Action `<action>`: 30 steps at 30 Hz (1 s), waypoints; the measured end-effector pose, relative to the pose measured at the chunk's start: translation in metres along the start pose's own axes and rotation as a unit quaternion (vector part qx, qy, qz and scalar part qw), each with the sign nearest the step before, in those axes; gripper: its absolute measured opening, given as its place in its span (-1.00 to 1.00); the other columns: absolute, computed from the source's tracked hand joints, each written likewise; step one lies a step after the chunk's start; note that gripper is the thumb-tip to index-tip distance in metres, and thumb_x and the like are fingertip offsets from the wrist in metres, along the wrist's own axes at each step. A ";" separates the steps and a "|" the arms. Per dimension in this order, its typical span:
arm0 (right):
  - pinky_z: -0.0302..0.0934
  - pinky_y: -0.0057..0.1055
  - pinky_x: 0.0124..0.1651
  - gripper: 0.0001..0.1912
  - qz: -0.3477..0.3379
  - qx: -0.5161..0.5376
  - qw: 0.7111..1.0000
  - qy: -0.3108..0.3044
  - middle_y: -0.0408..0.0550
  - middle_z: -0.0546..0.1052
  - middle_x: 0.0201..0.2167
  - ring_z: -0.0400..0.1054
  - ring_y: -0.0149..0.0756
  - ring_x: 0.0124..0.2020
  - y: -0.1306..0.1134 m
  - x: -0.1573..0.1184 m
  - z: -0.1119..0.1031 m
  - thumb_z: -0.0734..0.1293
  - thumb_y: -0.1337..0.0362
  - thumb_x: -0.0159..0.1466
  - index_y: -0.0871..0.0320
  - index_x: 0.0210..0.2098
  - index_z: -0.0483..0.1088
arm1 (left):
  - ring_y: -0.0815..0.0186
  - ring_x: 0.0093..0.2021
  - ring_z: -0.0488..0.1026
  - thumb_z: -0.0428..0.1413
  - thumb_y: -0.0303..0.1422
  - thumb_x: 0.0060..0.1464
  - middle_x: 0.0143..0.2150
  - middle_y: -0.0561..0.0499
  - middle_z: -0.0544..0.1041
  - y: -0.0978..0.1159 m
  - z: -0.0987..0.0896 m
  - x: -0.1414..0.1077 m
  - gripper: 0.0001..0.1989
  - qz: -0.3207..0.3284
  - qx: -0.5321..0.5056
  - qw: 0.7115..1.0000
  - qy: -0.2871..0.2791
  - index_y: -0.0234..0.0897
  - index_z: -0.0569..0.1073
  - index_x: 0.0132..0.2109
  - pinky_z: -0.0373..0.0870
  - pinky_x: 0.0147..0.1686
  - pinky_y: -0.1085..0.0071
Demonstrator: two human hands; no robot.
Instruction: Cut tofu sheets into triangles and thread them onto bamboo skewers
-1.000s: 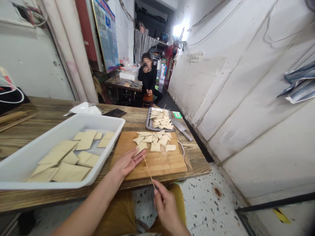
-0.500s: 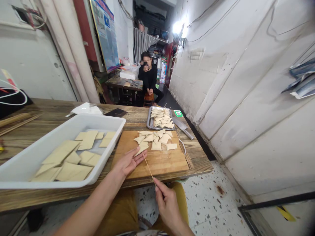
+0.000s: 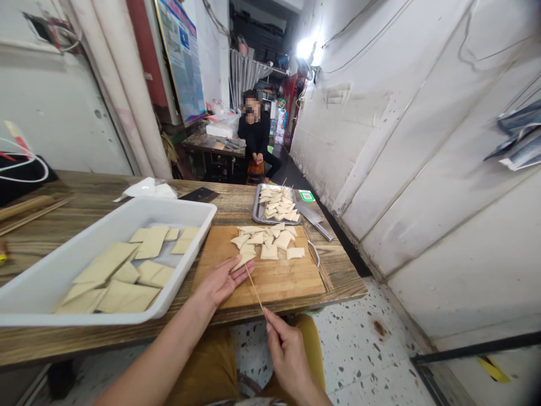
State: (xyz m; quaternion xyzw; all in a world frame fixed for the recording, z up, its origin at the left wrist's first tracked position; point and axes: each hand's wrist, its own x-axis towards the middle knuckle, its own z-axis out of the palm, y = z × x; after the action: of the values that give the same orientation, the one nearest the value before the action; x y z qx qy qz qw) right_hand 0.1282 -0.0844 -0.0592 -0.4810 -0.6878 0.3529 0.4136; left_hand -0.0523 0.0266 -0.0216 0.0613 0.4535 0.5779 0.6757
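Observation:
My left hand (image 3: 224,277), palm up over the left part of the wooden board (image 3: 270,285), holds a pale tofu piece (image 3: 245,256) between thumb and fingers. Below and to the right, my right hand (image 3: 285,344) pinches the lower end of a thin wooden skewer (image 3: 256,290). The skewer's upper end meets the near edge of the held piece; whether it has entered cannot be made out. Several cut pieces (image 3: 282,239) lie on the board just beyond my left hand.
A white tub (image 3: 186,293) with larger pale sheets stands left. Behind the board are a metal tray (image 3: 257,217) of skewered pieces and a cleaver (image 3: 315,219). Loose skewers (image 3: 323,270) line the board's right edge. A person (image 3: 256,132) sits farther back.

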 end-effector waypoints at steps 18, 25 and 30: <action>0.34 -0.50 -0.24 -0.60 0.003 -0.007 1.000 0.001 -0.03 0.53 -0.49 0.46 -0.31 -0.39 0.000 0.000 0.002 0.13 0.26 0.32 0.25 0.03 0.43 | 0.16 -0.23 0.55 0.02 -0.60 0.08 -0.26 -0.29 0.55 -0.002 -0.003 0.001 -0.94 -0.004 -0.003 1.000 0.003 -0.43 0.35 -0.28 0.54 -0.27 0.33; 0.36 -0.49 -0.32 -0.59 0.007 0.000 1.000 0.008 -0.03 0.54 -0.47 0.44 -0.29 -0.43 -0.001 0.001 0.003 0.12 0.21 0.33 0.20 0.03 0.43 | 0.13 -0.22 0.55 0.03 -0.61 0.07 -0.28 -0.26 0.55 -0.005 -0.003 0.000 -0.94 0.001 -0.003 1.000 -0.010 -0.44 0.37 -0.30 0.54 -0.24 0.29; 0.27 -0.56 -0.53 -0.58 0.009 -0.003 1.000 0.011 -0.08 0.48 -0.57 0.33 -0.36 -0.60 -0.003 0.000 0.005 0.12 0.16 0.33 0.20 0.04 0.42 | 0.13 -0.21 0.55 0.04 -0.62 0.07 -0.30 -0.23 0.56 -0.010 -0.003 -0.004 -0.93 0.007 0.006 1.000 -0.013 -0.43 0.37 -0.34 0.54 -0.22 0.27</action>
State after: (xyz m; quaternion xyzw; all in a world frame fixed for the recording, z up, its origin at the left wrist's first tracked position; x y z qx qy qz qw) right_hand 0.1223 -0.0854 -0.0583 -0.4924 -0.6799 0.3489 0.4165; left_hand -0.0467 0.0184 -0.0267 0.0760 0.4480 0.5788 0.6771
